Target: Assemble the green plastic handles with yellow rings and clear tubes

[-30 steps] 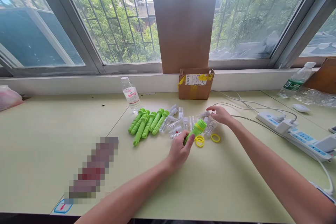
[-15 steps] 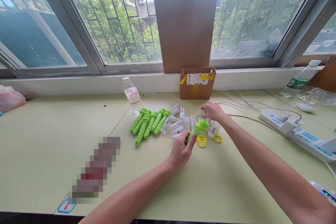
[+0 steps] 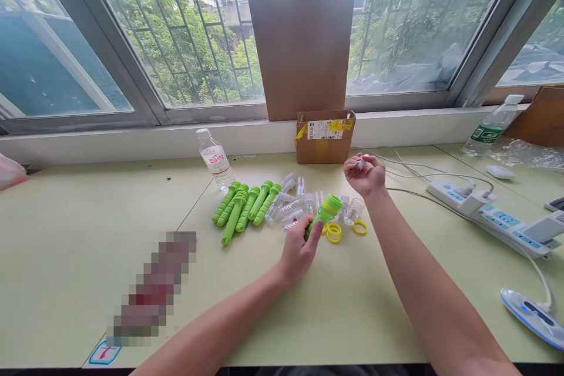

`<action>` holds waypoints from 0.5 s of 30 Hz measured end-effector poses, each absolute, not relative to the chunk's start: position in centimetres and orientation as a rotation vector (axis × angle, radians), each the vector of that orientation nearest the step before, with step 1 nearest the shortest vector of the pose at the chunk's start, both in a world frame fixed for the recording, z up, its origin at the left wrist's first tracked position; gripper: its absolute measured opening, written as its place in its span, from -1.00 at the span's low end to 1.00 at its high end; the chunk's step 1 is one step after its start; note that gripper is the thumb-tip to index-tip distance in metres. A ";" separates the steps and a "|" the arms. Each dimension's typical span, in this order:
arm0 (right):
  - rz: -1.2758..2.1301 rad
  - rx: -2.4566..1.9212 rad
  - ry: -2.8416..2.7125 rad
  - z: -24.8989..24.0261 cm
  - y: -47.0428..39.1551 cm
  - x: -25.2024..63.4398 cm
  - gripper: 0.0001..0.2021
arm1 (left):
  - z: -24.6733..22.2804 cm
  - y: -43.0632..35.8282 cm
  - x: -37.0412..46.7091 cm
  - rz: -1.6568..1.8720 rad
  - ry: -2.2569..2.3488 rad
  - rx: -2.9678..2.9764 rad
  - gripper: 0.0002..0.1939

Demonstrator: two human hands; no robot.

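My left hand (image 3: 300,249) is wrapped round a green plastic handle (image 3: 324,217), whose wide threaded head with a yellow ring points up and away to the right. Raised beyond the loose parts, my right hand (image 3: 366,175) has its fingers curled round a small whitish plastic piece (image 3: 361,164); most of it is hidden. Between the hands lie several clear plastic tubes (image 3: 353,211), some with white ends. Yellow rings (image 3: 360,227) rest flat on the table just in front of the tubes. To the left, several more green handles (image 3: 233,218) lie in a row.
A water bottle (image 3: 215,158) stands behind the green handles. A small cardboard box (image 3: 325,150) is against the sill. On the right are a power strip (image 3: 506,220) with cables, a green-labelled bottle (image 3: 489,132) and a white-blue device (image 3: 535,317). A blurred patch covers something at left.
My right hand has lifted away from the clear tubes and turned, with the whitish piece now showing in its fingers. My left hand still holds the green handle. The view has shifted slightly right.
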State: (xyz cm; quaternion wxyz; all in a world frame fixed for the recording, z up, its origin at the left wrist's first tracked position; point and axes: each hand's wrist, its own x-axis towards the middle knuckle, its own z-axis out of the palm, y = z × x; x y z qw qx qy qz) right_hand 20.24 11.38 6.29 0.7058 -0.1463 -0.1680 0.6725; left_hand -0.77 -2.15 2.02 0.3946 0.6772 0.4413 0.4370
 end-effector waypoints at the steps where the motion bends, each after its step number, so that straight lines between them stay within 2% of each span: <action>1: 1.563 -0.163 -0.199 6.1 11.4 20.7 -0.89 | 2.0 -2.2 -0.8 1.109 1.117 1.721 -0.61; 10: 1.547 0.676 0.584 3.7 10.9 24.2 -0.78 | 1.7 -2.1 -0.7 1.092 1.096 1.696 -0.62; 15: 1.378 1.077 0.957 3.4 9.7 25.6 -0.67 | 1.7 -2.1 -0.7 1.094 1.086 1.711 -0.62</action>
